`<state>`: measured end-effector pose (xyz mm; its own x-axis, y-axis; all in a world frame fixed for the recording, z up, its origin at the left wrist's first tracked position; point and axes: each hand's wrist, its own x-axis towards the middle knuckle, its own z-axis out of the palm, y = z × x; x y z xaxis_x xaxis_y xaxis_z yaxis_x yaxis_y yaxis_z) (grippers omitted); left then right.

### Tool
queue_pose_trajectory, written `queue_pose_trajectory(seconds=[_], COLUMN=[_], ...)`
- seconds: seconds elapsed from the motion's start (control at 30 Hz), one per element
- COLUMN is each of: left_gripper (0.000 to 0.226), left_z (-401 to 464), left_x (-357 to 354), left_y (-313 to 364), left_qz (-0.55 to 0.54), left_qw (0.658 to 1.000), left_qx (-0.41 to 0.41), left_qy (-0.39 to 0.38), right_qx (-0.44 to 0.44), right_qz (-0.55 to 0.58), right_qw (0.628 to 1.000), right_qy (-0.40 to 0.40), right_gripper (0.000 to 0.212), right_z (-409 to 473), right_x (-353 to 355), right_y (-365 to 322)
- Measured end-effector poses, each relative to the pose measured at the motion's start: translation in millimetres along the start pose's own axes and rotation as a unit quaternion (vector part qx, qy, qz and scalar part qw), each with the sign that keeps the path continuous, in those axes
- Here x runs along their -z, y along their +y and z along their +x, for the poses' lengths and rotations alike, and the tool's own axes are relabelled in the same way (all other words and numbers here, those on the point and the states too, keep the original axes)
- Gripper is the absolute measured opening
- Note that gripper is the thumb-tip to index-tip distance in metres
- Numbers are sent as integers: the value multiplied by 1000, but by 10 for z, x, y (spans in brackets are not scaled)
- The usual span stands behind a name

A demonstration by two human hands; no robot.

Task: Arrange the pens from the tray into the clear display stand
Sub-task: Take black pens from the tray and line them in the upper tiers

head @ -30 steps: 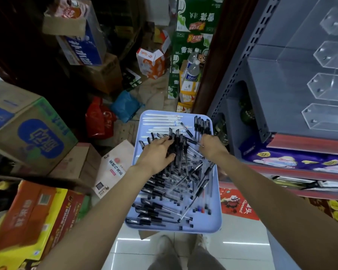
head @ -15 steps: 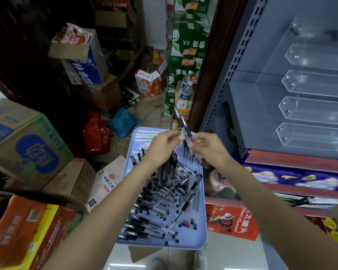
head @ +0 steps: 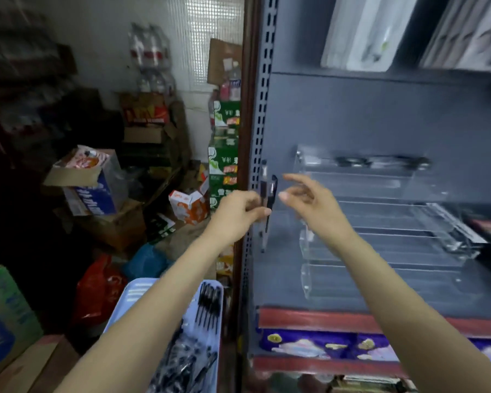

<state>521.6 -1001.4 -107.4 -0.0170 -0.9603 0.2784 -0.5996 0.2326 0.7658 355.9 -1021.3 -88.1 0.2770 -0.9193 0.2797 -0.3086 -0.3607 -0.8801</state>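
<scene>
Left hand [head: 237, 215]: raised at mid-frame, fingers curled, pinching a small bunch of pens [head: 267, 205]; bunch upright, black caps at top, clear barrels hanging below the fingers; exact count lost to blur, at least 2.

Right hand [head: 309, 202]: just beside the bunch, on the shelf side; fingers spread and relaxed, holding nothing; contact with the pens not evident.

Clear display stand [head: 380, 222]: mounted against the grey shelf back panel [head: 352, 114], to the right of both hands; several stepped transparent tiers; a few dark items blurred along the top tier, not identifiable.

Tray [head: 133, 293]: pale blue, at lower frame beneath the left forearm; loaded with loose black-capped pens [head: 207, 304], 1 neat row near the far right corner, a jumble nearer the camera.

Shelf upright [head: 262, 80]: grey, perforated, directly behind the held bunch.

Surroundings, left of frame: stacked cardboard boxes [head: 88, 180], green cartons [head: 224, 131], red bag [head: 99, 290], blue bag [head: 145, 262] on the floor.

Lower shelf: purple packaging [head: 323, 344] under a red shelf edge [head: 309, 319].
</scene>
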Motion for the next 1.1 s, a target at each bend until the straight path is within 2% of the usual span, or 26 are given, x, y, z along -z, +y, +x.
queue_pose_trajectory(seconds=[0.13, 0.3, 0.43, 0.57, 0.67, 0.8, 0.97, 1.1], left_gripper=[9, 12, 19, 22, 21, 22, 24, 23], left_z=[405, 843, 1064, 1183, 1272, 1344, 1328, 1316], left_x=[-297, -579, -639, -601, -581, -586, -540, -528], left_y=[539, 958, 919, 762, 699, 666, 649, 665], left_qz=[92, 134, 161, 171, 159, 144, 128, 128], left_qw=[994, 986, 973, 968, 977, 985, 989, 990], left_qx=[-47, -79, -48, 9, 30, 27, 19, 10], left_qy=[-30, 57, 159, 182, 139, 94, 78, 66], right_qx=[70, 86, 63, 24, 21, 0, 26, 39], right_qz=[37, 119, 160, 177, 117, 16, -134, -198], right_qw=[997, 989, 979, 969, 977, 990, 984, 975], right_qy=[-15, 29, 105, 172, 175, 139, 115, 90], right_gripper=[18, 13, 8, 15, 9, 26, 6, 4], right_z=[273, 550, 737, 967, 1108, 1267, 1402, 1510], right_x=[700, 1358, 1661, 1810, 1823, 1780, 1723, 1732], right_y=[9, 149, 267, 436, 549, 676, 724, 758])
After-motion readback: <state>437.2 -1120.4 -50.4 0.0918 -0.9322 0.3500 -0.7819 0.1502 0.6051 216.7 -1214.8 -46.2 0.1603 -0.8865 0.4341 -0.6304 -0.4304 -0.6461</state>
